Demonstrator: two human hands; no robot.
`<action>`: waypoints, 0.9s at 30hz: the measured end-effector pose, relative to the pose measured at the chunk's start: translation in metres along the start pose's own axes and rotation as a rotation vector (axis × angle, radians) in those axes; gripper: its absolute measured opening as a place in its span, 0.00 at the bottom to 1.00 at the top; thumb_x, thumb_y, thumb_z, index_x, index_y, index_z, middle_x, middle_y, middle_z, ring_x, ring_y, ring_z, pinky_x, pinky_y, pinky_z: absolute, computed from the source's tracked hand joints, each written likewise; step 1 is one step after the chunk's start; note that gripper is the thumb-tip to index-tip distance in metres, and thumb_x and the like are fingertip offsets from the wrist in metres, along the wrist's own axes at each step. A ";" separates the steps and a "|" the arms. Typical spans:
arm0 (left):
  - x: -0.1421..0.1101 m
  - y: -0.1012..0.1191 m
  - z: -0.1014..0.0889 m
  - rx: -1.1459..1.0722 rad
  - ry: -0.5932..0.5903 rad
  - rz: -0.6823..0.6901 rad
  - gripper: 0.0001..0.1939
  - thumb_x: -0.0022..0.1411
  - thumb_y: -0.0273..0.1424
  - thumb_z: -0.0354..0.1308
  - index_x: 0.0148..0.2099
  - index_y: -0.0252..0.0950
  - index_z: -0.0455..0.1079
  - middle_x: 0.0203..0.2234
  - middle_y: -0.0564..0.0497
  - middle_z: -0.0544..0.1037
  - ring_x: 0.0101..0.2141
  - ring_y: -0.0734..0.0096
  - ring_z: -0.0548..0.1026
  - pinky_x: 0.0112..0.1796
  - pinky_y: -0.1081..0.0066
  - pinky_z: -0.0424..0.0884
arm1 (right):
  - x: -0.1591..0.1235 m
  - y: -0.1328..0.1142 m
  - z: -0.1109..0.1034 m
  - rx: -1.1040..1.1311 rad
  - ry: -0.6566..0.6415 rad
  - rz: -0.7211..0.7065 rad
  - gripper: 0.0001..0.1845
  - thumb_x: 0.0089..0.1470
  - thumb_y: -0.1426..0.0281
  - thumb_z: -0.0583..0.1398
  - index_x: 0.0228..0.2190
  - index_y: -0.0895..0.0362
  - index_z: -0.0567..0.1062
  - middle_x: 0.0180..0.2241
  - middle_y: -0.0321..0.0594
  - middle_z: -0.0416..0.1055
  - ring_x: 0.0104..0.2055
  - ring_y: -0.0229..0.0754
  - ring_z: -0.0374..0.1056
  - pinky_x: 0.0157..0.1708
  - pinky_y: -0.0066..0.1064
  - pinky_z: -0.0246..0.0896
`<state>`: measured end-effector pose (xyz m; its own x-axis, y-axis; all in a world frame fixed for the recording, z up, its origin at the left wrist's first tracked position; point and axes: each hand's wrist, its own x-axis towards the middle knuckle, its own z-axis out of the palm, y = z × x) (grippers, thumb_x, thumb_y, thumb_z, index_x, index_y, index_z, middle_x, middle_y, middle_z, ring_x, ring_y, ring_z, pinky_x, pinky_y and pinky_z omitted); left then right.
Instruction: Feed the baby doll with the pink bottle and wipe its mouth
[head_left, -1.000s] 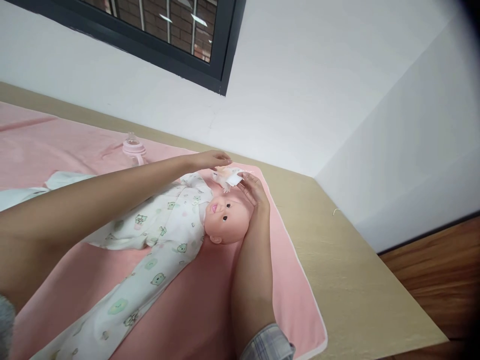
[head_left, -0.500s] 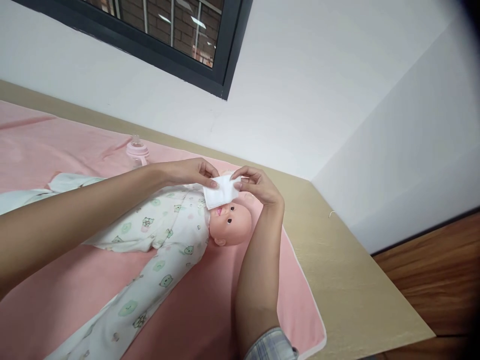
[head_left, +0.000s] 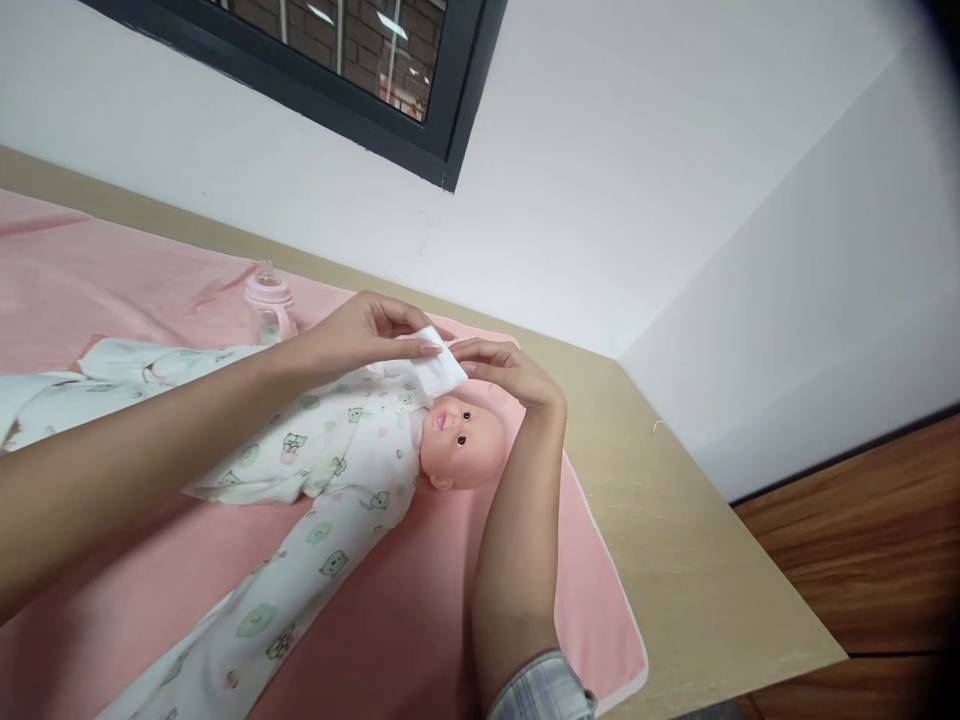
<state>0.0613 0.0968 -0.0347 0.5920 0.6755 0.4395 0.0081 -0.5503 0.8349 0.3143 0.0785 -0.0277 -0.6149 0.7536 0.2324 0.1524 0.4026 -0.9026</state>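
Note:
A baby doll [head_left: 457, 445] in a white romper with green prints lies on its back on a pink mat [head_left: 420, 620]. Just above the doll's face, a small white square wipe [head_left: 436, 368] is pinched between both hands. My left hand [head_left: 367, 335] grips its left edge with fingers closed. My right hand [head_left: 510, 372] pinches its right edge, forearm running down past the doll's head.
A pink baby bottle [head_left: 268, 298] stands behind the doll near the wall. A second white garment [head_left: 112, 365] lies at the left. The mat covers a beige table [head_left: 697, 560] whose right edge drops to a wooden floor [head_left: 862, 560]. A dark window frame [head_left: 420, 120] is above.
The wipe was lifted from beside the doll's head and spread between both hands over the face; it has since been drawn a little up off the face.

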 end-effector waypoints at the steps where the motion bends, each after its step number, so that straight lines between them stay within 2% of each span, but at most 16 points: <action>1: -0.001 0.001 0.000 -0.041 0.026 -0.027 0.12 0.60 0.41 0.67 0.39 0.37 0.77 0.39 0.48 0.80 0.40 0.63 0.78 0.39 0.71 0.73 | -0.002 0.007 -0.003 0.042 0.037 0.023 0.14 0.53 0.61 0.67 0.41 0.51 0.81 0.49 0.39 0.75 0.54 0.41 0.69 0.55 0.35 0.66; 3: -0.002 0.005 0.001 -0.068 0.037 -0.073 0.12 0.59 0.41 0.68 0.38 0.37 0.77 0.33 0.50 0.79 0.32 0.68 0.77 0.32 0.75 0.70 | -0.004 0.025 -0.009 0.148 0.121 0.075 0.16 0.52 0.59 0.68 0.41 0.52 0.81 0.50 0.39 0.75 0.52 0.41 0.71 0.55 0.36 0.66; 6: -0.004 0.010 0.005 0.015 -0.069 -0.120 0.12 0.58 0.41 0.68 0.36 0.36 0.77 0.27 0.53 0.77 0.27 0.73 0.73 0.27 0.77 0.65 | -0.006 0.063 -0.013 0.321 0.233 0.140 0.18 0.49 0.57 0.69 0.40 0.53 0.80 0.48 0.40 0.76 0.49 0.41 0.72 0.54 0.36 0.67; 9: -0.007 0.011 0.011 0.182 -0.202 -0.118 0.13 0.59 0.42 0.65 0.36 0.36 0.78 0.27 0.53 0.78 0.26 0.73 0.71 0.26 0.76 0.62 | -0.006 0.101 -0.008 0.486 0.307 0.210 0.19 0.48 0.57 0.69 0.41 0.53 0.79 0.47 0.40 0.77 0.49 0.43 0.73 0.55 0.39 0.68; 12: -0.012 0.009 0.020 0.342 -0.255 -0.044 0.13 0.60 0.42 0.62 0.36 0.38 0.79 0.31 0.54 0.79 0.30 0.71 0.72 0.30 0.74 0.64 | -0.006 0.127 0.000 0.561 0.355 0.285 0.19 0.49 0.59 0.68 0.42 0.54 0.78 0.45 0.41 0.78 0.50 0.45 0.74 0.58 0.43 0.66; 16: -0.020 0.006 0.031 0.470 -0.271 0.035 0.11 0.61 0.38 0.58 0.37 0.38 0.78 0.35 0.53 0.80 0.33 0.68 0.75 0.34 0.73 0.66 | -0.003 0.143 0.003 0.567 0.395 0.336 0.18 0.51 0.63 0.67 0.43 0.55 0.77 0.44 0.41 0.78 0.51 0.45 0.74 0.59 0.42 0.65; 19: -0.025 0.001 0.036 0.554 -0.268 0.092 0.11 0.62 0.35 0.55 0.36 0.39 0.78 0.34 0.52 0.80 0.31 0.69 0.75 0.33 0.73 0.65 | 0.000 0.152 0.001 0.604 0.424 0.322 0.16 0.52 0.62 0.67 0.43 0.54 0.76 0.44 0.40 0.78 0.50 0.45 0.74 0.59 0.41 0.66; 23: -0.030 -0.013 0.040 0.646 -0.241 0.235 0.13 0.65 0.32 0.51 0.35 0.38 0.77 0.33 0.51 0.78 0.30 0.71 0.74 0.31 0.73 0.62 | 0.004 0.163 -0.002 0.620 0.419 0.301 0.19 0.52 0.62 0.67 0.44 0.55 0.75 0.44 0.41 0.78 0.50 0.44 0.74 0.60 0.41 0.65; 27: -0.032 -0.019 0.042 0.685 -0.247 0.260 0.15 0.66 0.30 0.49 0.37 0.37 0.77 0.33 0.50 0.78 0.30 0.70 0.74 0.31 0.72 0.61 | 0.006 0.165 -0.001 0.619 0.434 0.312 0.18 0.51 0.63 0.67 0.43 0.55 0.75 0.42 0.40 0.79 0.49 0.43 0.74 0.59 0.39 0.65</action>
<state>0.0759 0.0652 -0.0782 0.8049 0.3982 0.4399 0.2933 -0.9115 0.2884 0.3362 0.1504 -0.1752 -0.2408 0.9689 -0.0575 -0.2665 -0.1230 -0.9560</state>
